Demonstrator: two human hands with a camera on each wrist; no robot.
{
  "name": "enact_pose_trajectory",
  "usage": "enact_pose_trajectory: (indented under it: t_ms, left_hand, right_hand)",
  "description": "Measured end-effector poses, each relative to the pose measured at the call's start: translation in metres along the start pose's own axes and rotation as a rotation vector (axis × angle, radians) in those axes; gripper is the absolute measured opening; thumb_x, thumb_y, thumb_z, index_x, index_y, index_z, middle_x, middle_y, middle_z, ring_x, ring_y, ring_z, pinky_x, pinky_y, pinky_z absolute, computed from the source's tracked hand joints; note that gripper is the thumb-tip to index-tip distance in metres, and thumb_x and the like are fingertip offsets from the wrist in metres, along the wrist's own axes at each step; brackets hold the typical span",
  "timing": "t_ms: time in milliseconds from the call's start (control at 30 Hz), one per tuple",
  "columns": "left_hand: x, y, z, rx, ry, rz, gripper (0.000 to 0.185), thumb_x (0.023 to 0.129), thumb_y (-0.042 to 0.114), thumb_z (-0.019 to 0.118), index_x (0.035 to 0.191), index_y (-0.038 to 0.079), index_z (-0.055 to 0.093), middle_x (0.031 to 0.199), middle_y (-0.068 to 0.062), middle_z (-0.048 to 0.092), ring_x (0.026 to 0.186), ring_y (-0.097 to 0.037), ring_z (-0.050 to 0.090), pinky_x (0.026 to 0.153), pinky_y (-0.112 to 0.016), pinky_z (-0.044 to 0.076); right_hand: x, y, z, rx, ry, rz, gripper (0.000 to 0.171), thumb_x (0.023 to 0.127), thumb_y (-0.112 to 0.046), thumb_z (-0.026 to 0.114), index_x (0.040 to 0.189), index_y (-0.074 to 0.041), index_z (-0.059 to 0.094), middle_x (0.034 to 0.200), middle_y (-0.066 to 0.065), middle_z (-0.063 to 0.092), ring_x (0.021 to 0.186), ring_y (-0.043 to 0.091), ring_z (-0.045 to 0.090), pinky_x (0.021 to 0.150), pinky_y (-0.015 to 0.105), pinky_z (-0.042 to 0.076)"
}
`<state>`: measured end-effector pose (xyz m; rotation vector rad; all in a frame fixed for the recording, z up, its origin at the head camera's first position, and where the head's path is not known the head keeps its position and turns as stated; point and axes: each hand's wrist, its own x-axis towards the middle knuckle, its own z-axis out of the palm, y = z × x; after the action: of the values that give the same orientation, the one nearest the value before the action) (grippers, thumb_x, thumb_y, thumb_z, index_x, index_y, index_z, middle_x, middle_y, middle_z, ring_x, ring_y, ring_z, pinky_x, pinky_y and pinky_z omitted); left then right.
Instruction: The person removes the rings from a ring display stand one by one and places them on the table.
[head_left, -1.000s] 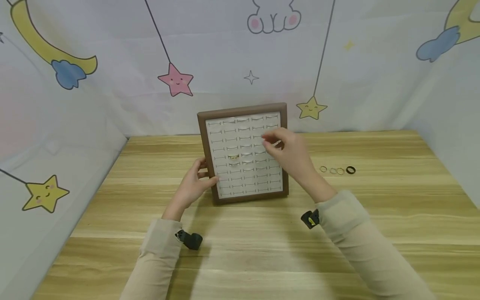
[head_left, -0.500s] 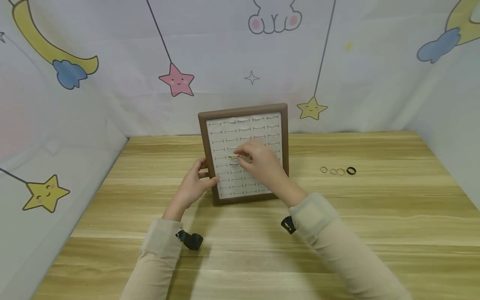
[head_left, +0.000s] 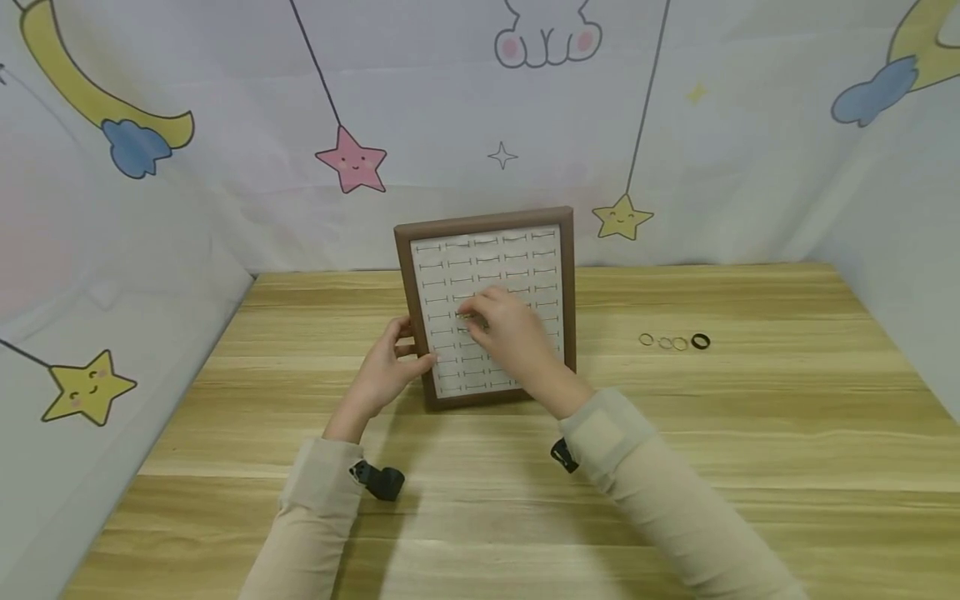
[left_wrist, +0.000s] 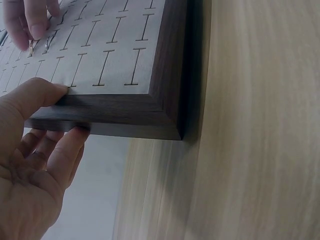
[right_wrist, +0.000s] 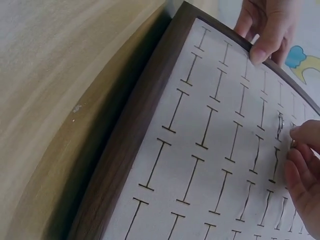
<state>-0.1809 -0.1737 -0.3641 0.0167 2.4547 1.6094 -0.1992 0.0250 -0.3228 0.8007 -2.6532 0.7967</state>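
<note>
A ring display board [head_left: 540, 333] with a brown wooden frame and rows of slits in its pale face stands tilted on the table. My left hand [head_left: 382, 371] grips the frame's left side, thumb on the front and fingers behind. My right hand [head_left: 513, 333] is at the board's middle-left, thumb and forefinger pinching a gold ring [left_wrist: 31, 48] set in a slit. The fingers cover most of that ring in the head view. A silver ring [right_wrist: 280, 126] sits upright in the neighbouring slit, just below the gold one as the head view shows it.
On the wooden table [head_left: 787, 433], right of the board, several rings lie in a row, among them a black ring [head_left: 701, 341] and a thin gold-toned ring [head_left: 680, 343]. A white cloth backdrop [head_left: 465, 108] printed with stars and moons hangs behind.
My right hand has moved left and slightly down, from the board's right part to the gold ring. The left hand and the board have stayed where they were.
</note>
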Motion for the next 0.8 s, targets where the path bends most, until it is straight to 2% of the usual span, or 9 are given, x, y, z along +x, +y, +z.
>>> enact_pose_trajectory:
  t_ms: [433, 667, 800]
  left_hand:
    - [-0.0004, 0.0009, -0.0002, -0.004, 0.002, -0.003, 0.071, 0.092, 0.013, 0.062, 0.150, 0.006, 0.020, 0.149, -0.017, 0.033, 0.134, -0.037, 0.042, 0.102, -0.048, 0.047]
    - [-0.0007, 0.0005, 0.0002, -0.010, 0.005, 0.004, 0.071, 0.092, 0.012, 0.062, 0.150, 0.006, 0.020, 0.148, -0.018, 0.033, 0.134, -0.037, 0.042, 0.103, -0.048, 0.047]
    - [-0.0001, 0.0001, 0.0004, -0.015, 0.006, 0.007, 0.071, 0.092, 0.012, 0.062, 0.150, 0.006, 0.021, 0.149, -0.017, 0.033, 0.134, -0.037, 0.042, 0.104, -0.048, 0.046]
  right_hand:
    - [-0.0020, -0.0023, 0.0103, -0.097, 0.126, -0.056, 0.010, 0.088, -0.007, 0.066, 0.097, -0.007, 0.071, 0.097, 0.004, 0.069, 0.090, 0.017, 0.065, 0.075, 0.022, 0.057]
    - [-0.0017, -0.0008, 0.0096, -0.069, 0.112, -0.035, 0.009, 0.086, -0.005, 0.067, 0.094, -0.006, 0.070, 0.094, 0.004, 0.068, 0.082, 0.015, 0.064, 0.068, 0.020, 0.056]
    - [-0.0009, 0.0020, 0.0078, -0.037, 0.078, -0.020, 0.009, 0.085, -0.005, 0.067, 0.094, -0.006, 0.069, 0.095, 0.004, 0.068, 0.083, 0.015, 0.063, 0.071, 0.021, 0.055]
